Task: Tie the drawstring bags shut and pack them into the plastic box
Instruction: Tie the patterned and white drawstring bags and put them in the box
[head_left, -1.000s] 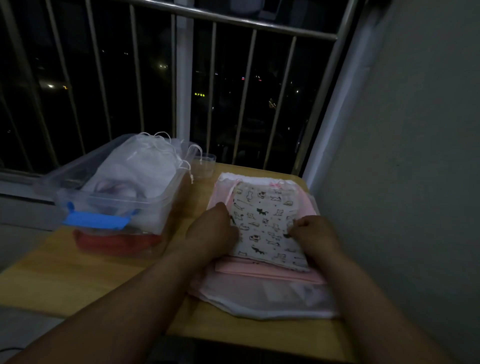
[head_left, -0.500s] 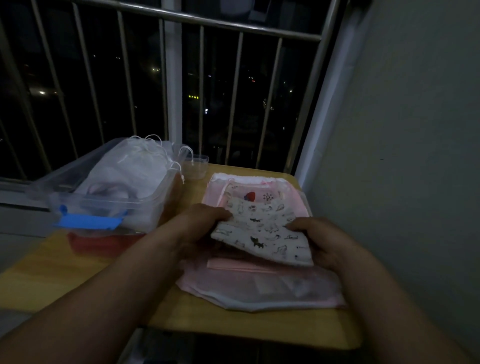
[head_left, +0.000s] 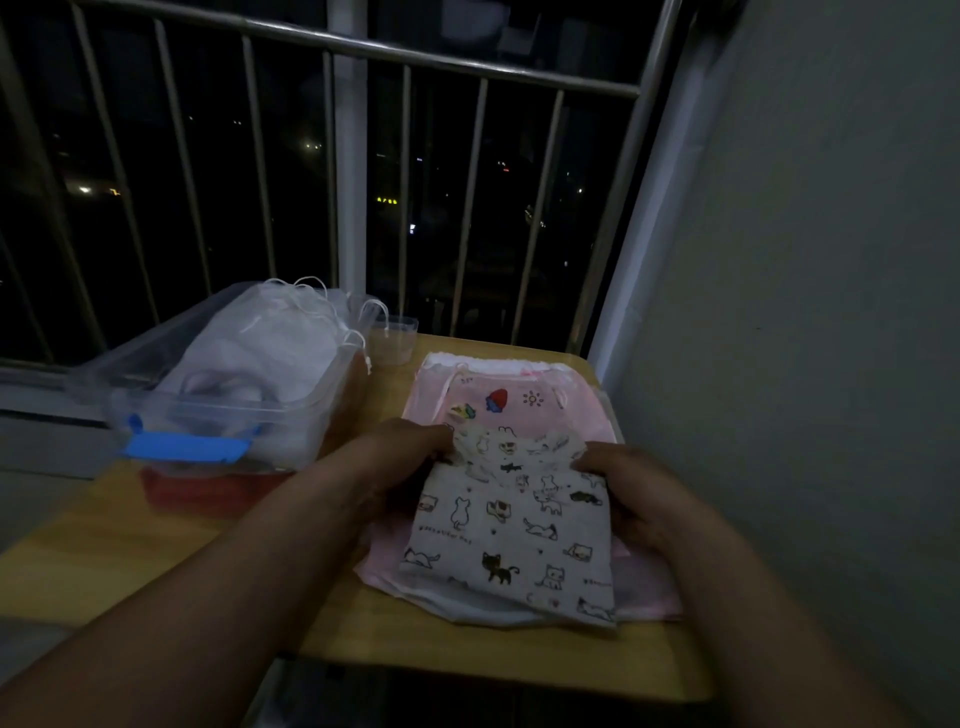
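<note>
Both hands are pinching the gathered mouth of the cat-print bag (head_left: 509, 540). I am seeing my left hand (head_left: 410, 457) gripping its far left corner and my right hand (head_left: 628, 499) curling round its far right edge, with the ruffled opening bunching between them. That bag is lying directly between the hands, its long axis running from the mouth on the far side back toward me. It is resting on top of a pink bag (head_left: 498, 410) on the tabletop (head_left: 156, 561). I am judging that closing it is calling for a pull outward, to the left and to the right. The plastic box (head_left: 291, 431) is sitting off to the left, so the left hand is nearer for packing. Counting: one cat-print bag, one pink bag, paler layers under them that I cannot number, one box holding white bags (head_left: 270, 353) I cannot count, and one small cup (head_left: 395, 340).
</note>
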